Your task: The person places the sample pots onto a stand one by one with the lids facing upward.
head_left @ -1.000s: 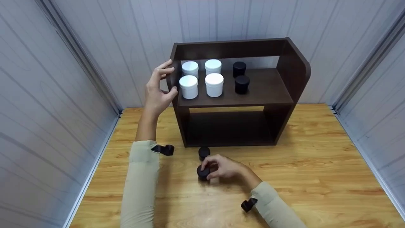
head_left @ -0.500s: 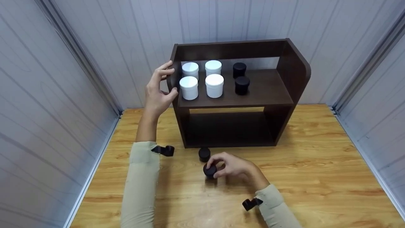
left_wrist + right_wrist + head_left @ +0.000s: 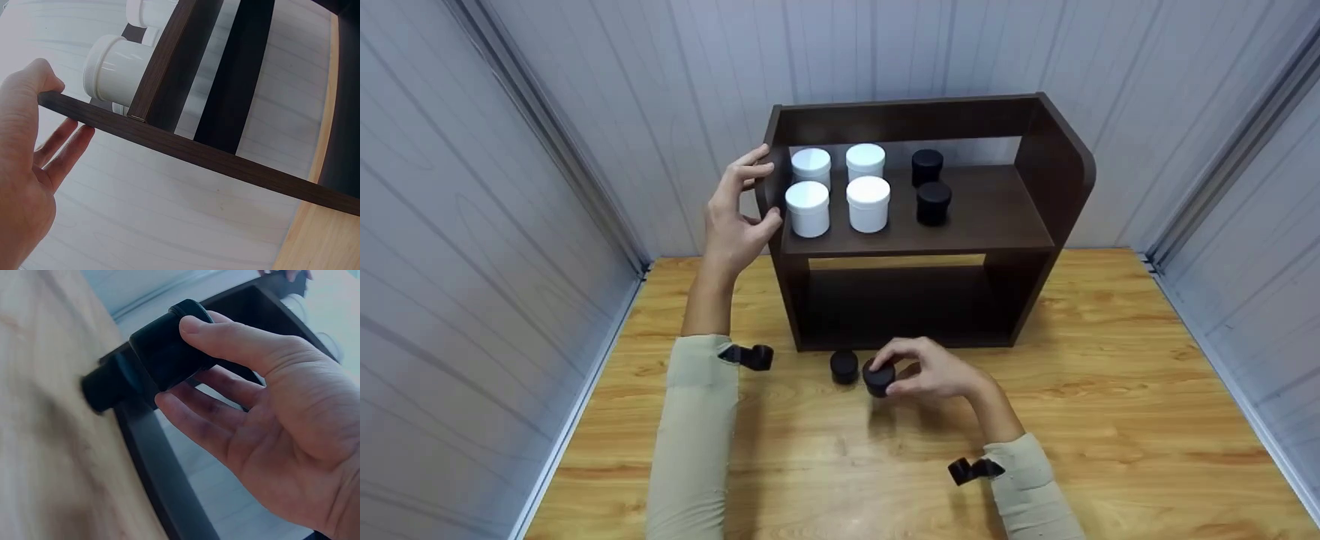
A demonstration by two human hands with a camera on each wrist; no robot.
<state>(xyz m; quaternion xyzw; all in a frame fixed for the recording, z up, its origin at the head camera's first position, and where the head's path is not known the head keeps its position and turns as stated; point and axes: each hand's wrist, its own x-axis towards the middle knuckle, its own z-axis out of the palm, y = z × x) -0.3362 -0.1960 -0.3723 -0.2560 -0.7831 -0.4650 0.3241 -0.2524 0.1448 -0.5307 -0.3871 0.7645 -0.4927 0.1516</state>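
My left hand (image 3: 736, 221) grips the left side panel of a dark brown two-tier shelf (image 3: 919, 249), thumb on one face and fingers on the other, as the left wrist view shows. A small black lidded jar (image 3: 879, 379) is pinched between the thumb and fingers of my right hand (image 3: 934, 369), just in front of the shelf's base. In the right wrist view this jar (image 3: 169, 343) hangs over the wooden tabletop. Beside it, to the left, a second black jar (image 3: 844, 367) stands on the table.
On the upper tier stand several white lidded jars (image 3: 868, 204) at the left, in two columns. Right of them are two black jars (image 3: 933, 202), one behind the other. Pale panelled walls (image 3: 1245, 225) enclose the wooden table (image 3: 1110, 390) on three sides.
My right hand has carried the black jar up from the table, rightward and toward the shelf, past the standing black jar. My left hand has stayed on the side panel.
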